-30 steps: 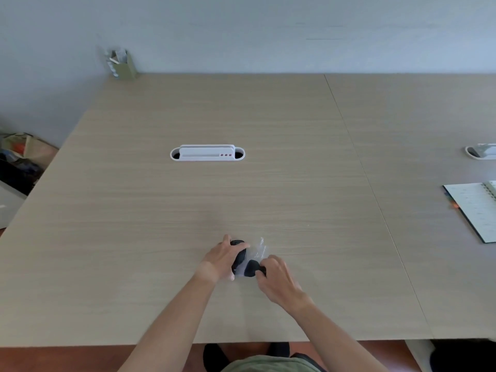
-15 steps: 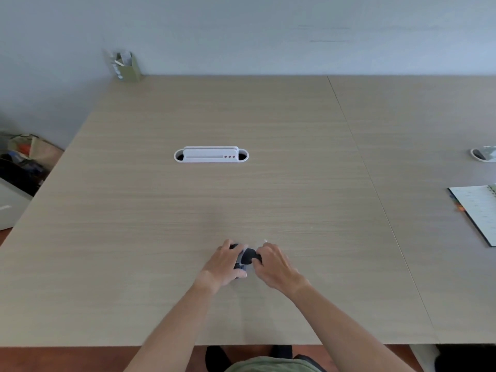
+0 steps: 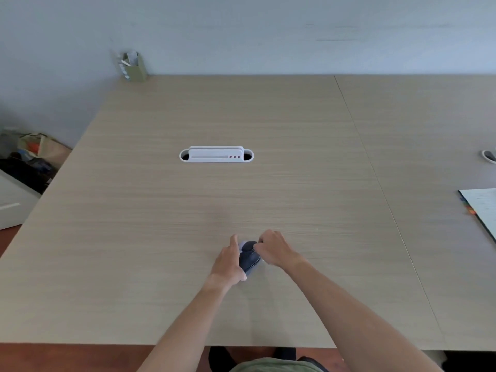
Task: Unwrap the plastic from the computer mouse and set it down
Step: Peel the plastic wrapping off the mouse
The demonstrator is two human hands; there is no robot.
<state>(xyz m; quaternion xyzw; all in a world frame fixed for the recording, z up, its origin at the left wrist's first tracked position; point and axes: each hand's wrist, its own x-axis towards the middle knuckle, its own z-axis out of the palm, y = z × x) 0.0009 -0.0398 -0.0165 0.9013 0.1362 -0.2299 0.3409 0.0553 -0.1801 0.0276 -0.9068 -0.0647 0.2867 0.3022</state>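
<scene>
A dark computer mouse [image 3: 249, 259] in thin clear plastic [image 3: 243, 245] lies on the light wooden table [image 3: 188, 210], near its front edge. My left hand [image 3: 228, 261] cups the mouse's left side and holds it in place. My right hand [image 3: 273, 248] is at the mouse's far right end, with its fingertips pinched on the plastic there. The plastic is hard to make out; only a pale patch shows at the mouse's far end. Both hands hide part of the mouse.
A white cable port [image 3: 216, 154] is set into the table's middle. A small pen holder [image 3: 132, 66] stands at the far left corner by the wall. A notebook [image 3: 482, 208] lies at the right edge. Bags [image 3: 29, 157] sit on the floor left.
Both hands have closed in around the mouse. The loose clear plastic that stood up beside it a second ago is now pressed flat under my right hand's fingers.
</scene>
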